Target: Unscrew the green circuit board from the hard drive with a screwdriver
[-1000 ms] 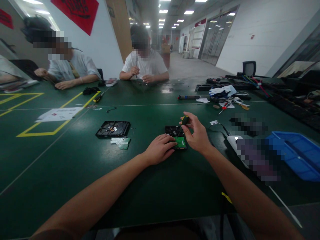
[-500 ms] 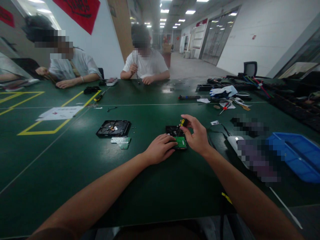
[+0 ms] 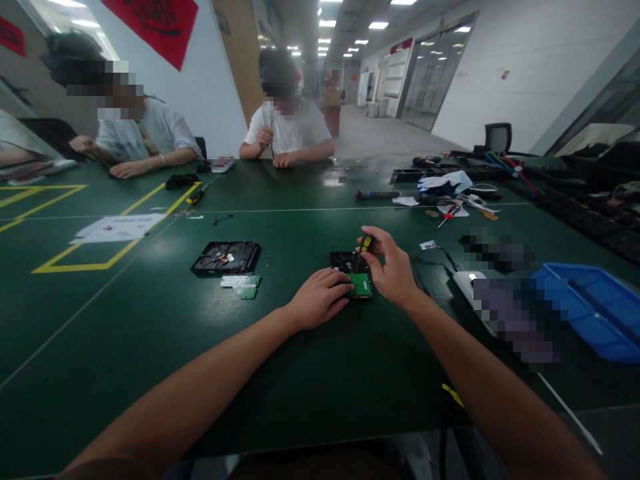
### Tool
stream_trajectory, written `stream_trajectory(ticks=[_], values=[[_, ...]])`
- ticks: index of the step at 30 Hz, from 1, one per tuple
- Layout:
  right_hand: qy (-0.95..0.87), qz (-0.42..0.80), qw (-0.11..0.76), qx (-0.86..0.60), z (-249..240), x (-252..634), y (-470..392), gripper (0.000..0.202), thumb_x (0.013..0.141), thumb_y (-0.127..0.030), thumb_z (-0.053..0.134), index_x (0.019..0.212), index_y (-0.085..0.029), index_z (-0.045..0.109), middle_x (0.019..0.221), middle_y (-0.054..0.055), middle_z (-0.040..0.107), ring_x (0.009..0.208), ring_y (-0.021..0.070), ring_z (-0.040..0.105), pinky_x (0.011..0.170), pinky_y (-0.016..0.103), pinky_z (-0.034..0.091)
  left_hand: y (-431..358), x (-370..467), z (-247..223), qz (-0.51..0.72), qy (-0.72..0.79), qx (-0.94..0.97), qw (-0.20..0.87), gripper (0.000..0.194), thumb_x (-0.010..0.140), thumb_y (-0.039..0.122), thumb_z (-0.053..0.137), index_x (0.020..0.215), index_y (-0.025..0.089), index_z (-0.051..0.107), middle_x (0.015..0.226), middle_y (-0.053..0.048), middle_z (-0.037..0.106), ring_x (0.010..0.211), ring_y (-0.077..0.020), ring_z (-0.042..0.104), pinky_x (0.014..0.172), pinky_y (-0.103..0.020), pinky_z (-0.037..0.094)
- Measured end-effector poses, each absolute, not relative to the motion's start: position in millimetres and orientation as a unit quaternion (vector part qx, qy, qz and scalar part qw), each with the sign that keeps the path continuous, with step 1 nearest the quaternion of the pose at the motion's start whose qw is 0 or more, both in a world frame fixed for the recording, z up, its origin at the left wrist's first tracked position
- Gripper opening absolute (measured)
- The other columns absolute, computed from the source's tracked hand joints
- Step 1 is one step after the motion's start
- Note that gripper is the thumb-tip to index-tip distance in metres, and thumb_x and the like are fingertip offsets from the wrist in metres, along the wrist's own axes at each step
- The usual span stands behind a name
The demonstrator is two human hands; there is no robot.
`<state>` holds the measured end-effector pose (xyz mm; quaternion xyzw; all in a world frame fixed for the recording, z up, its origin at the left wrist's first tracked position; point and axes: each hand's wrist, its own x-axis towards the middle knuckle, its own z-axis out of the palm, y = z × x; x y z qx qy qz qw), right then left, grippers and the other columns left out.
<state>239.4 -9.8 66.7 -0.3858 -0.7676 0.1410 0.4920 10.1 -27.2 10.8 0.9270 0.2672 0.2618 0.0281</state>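
Observation:
A black hard drive (image 3: 342,259) lies on the green table in front of me, its green circuit board (image 3: 361,285) facing up at the near end. My left hand (image 3: 321,298) grips the drive from the left, fingers lying over its edge and the board. In my right hand (image 3: 393,268) is a yellow-and-black screwdriver (image 3: 367,243), pinched by the handle and held nearly upright. Its shaft points down at the drive near the board's far edge; whether the tip touches a screw is too small to tell.
Left of my hands lie another hard drive (image 3: 226,257), a loose circuit board (image 3: 242,287) and tiny screws. A blue tray (image 3: 595,313) and a white power strip-like object (image 3: 470,293) are at right. Another screwdriver (image 3: 450,213) lies farther back. Two people (image 3: 287,133) sit across the table.
The screwdriver handle has turned slightly in my right fingers. My left hand stays on the hard drive. Across the table, one person's lower hand has shifted left.

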Motion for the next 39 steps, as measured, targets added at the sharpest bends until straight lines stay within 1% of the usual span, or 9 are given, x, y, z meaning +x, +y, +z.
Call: stream_trajectory(ticks=[5, 9, 12, 16, 22, 26, 30, 34, 39], values=[[-0.765, 0.169, 0.492, -0.381, 67.5, 240.3, -9.5, 0.053, 0.099, -0.017, 0.055, 0.148, -0.034, 0.046, 0.13, 0.006, 0.07, 0.108, 0.0231, 0.075, 0.104, 0.05, 0.06, -27.5, 9.2, 11.1, 0.258, 0.266, 0.928, 0.026, 0.032, 0.103, 0.033, 0.056, 0.131, 0.021, 0.064, 0.133, -0.011, 0.064, 0.127, -0.0282, 0.059, 0.111, -0.052, 0.05], [-0.772, 0.112, 0.487, -0.394, 67.7, 241.8, -10.1, 0.051, 0.099, -0.024, 0.059, 0.148, -0.035, 0.048, 0.132, 0.007, 0.068, 0.108, 0.0256, 0.072, 0.101, 0.052, 0.061, -27.8, 9.3, 11.6, 0.258, 0.267, 0.928, 0.027, 0.032, 0.102, 0.033, 0.057, 0.131, 0.021, 0.065, 0.132, -0.012, 0.064, 0.127, -0.0286, 0.059, 0.11, -0.053, 0.05], [-0.777, 0.067, 0.479, -0.403, 69.3, 243.9, -10.0, 0.051, 0.097, -0.031, 0.065, 0.146, -0.035, 0.051, 0.131, 0.008, 0.066, 0.103, 0.0262, 0.07, 0.096, 0.051, 0.062, -27.7, 9.6, 11.6, 0.261, 0.266, 0.927, 0.024, 0.032, 0.103, 0.033, 0.056, 0.131, 0.021, 0.065, 0.131, -0.013, 0.064, 0.127, -0.0291, 0.059, 0.109, -0.053, 0.05], [-0.77, 0.054, 0.488, -0.407, 70.6, 245.6, -8.8, 0.046, 0.097, -0.032, 0.066, 0.142, -0.034, 0.054, 0.125, 0.007, 0.068, 0.097, 0.0254, 0.07, 0.093, 0.051, 0.062, -27.6, 9.9, 11.4, 0.259, 0.27, 0.927, 0.02, 0.032, 0.103, 0.034, 0.055, 0.13, 0.021, 0.066, 0.132, -0.013, 0.064, 0.125, -0.0289, 0.06, 0.109, -0.052, 0.051], [-0.767, 0.097, 0.493, -0.399, 70.5, 243.9, -8.8, 0.046, 0.097, -0.024, 0.064, 0.141, -0.034, 0.055, 0.128, 0.005, 0.071, 0.104, 0.0252, 0.074, 0.099, 0.05, 0.062, -27.9, 11.8, 12.0, 0.255, 0.277, 0.926, 0.017, 0.031, 0.103, 0.035, 0.056, 0.128, 0.02, 0.066, 0.13, -0.012, 0.065, 0.124, -0.0285, 0.06, 0.107, -0.051, 0.051], [-0.762, 0.166, 0.493, -0.386, 70.4, 242.7, -9.5, 0.048, 0.098, -0.021, 0.058, 0.145, -0.033, 0.049, 0.129, 0.006, 0.071, 0.107, 0.0241, 0.075, 0.102, 0.051, 0.062, -27.9, 13.0, 12.9, 0.254, 0.281, 0.925, 0.017, 0.031, 0.102, 0.035, 0.058, 0.127, 0.02, 0.066, 0.129, -0.011, 0.065, 0.123, -0.0284, 0.061, 0.107, -0.051, 0.052], [-0.757, 0.182, 0.499, -0.38, 68.2, 242.2, -9.6, 0.051, 0.1, -0.021, 0.055, 0.149, -0.031, 0.043, 0.133, 0.008, 0.069, 0.109, 0.0239, 0.076, 0.103, 0.051, 0.062, -28.0, 13.7, 14.2, 0.253, 0.283, 0.925, 0.017, 0.031, 0.102, 0.036, 0.058, 0.127, 0.02, 0.066, 0.128, -0.011, 0.065, 0.121, -0.0284, 0.061, 0.107, -0.051, 0.052], [-0.763, 0.158, 0.493, -0.386, 66.5, 241.9, -9.5, 0.056, 0.101, -0.022, 0.053, 0.154, -0.032, 0.038, 0.136, 0.01, 0.067, 0.109, 0.0241, 0.075, 0.103, 0.05, 0.061, -28.5, 14.1, 14.7, 0.254, 0.282, 0.925, 0.016, 0.03, 0.102, 0.036, 0.058, 0.126, 0.02, 0.067, 0.128, -0.012, 0.065, 0.121, -0.0287, 0.061, 0.106, -0.051, 0.053], [-0.78, 0.059, 0.473, -0.406, 69.7, 243.8, -8.7, 0.053, 0.1, -0.024, 0.056, 0.151, -0.032, 0.047, 0.133, 0.009, 0.065, 0.104, 0.0254, 0.07, 0.097, 0.05, 0.061, -29.3, 14.3, 13.4, 0.26, 0.275, 0.926, 0.009, 0.029, 0.102, 0.033, 0.057, 0.125, 0.018, 0.067, 0.128, -0.012, 0.065, 0.12, -0.0277, 0.062, 0.107, -0.049, 0.054]])
